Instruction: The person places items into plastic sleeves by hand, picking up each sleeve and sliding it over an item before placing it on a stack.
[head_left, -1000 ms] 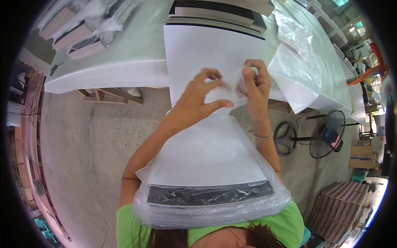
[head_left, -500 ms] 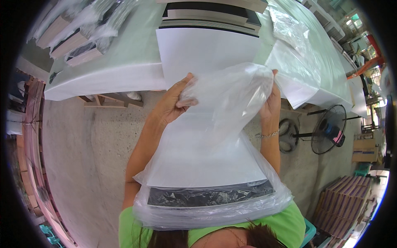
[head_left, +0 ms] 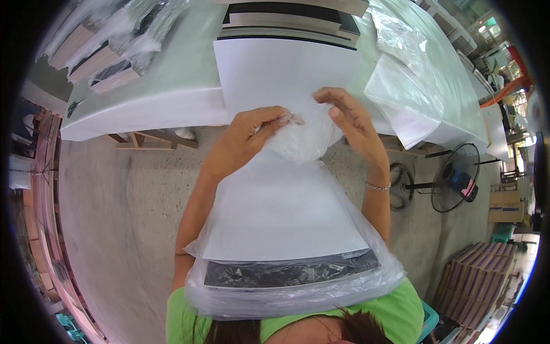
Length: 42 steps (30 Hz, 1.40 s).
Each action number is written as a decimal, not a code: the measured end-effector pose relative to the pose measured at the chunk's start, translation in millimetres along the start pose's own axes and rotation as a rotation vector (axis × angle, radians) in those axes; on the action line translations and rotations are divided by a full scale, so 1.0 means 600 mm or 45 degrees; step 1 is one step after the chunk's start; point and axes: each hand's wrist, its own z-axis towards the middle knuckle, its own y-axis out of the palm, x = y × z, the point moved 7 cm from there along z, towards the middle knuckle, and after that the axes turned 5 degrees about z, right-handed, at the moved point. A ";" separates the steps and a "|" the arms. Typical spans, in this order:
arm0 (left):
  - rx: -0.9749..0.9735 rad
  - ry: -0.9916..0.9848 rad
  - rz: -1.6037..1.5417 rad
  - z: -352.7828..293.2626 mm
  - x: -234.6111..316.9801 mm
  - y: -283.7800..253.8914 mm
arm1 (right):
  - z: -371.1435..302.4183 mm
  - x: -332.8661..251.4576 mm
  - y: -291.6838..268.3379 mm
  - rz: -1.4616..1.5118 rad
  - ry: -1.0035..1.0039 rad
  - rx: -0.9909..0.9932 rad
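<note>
A clear plastic bag (head_left: 303,143) lies close against me around a stack of white sheets (head_left: 281,221). A dark strip (head_left: 292,275) shows through the film along the stack's near side. The far end of the bag is bunched up. My left hand (head_left: 243,135) pinches that bunched film between thumb and fingers. Just right of it, my right hand (head_left: 358,129) has thumb and fingers apart and curved; it looks empty, beside the film. Beyond both hands, a large white sheet (head_left: 275,69) hangs toward me from the table's front edge.
A pile of dark and pale boards (head_left: 292,26) stands behind the sheet on the covered table (head_left: 177,74). Plastic-wrapped stacks (head_left: 103,57) lie at far left. More clear bags (head_left: 404,92) lie at right. A fan (head_left: 455,178) stands on the floor at right, near striped boxes (head_left: 472,281).
The bag's far end was spread wide between both hands; now it is gathered into a bunch. My right hand has let go and moved left, toward my left hand.
</note>
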 end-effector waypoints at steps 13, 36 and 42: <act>-0.049 -0.039 -0.068 -0.018 -0.016 -0.016 | -0.003 0.042 0.032 1.246 0.098 -0.199; 0.280 -0.645 -1.281 -0.030 -0.064 0.002 | -0.042 0.109 0.043 1.412 0.658 -0.189; 0.536 -0.483 -2.146 -0.017 -0.100 -0.011 | -0.084 0.122 0.076 1.182 0.565 -0.882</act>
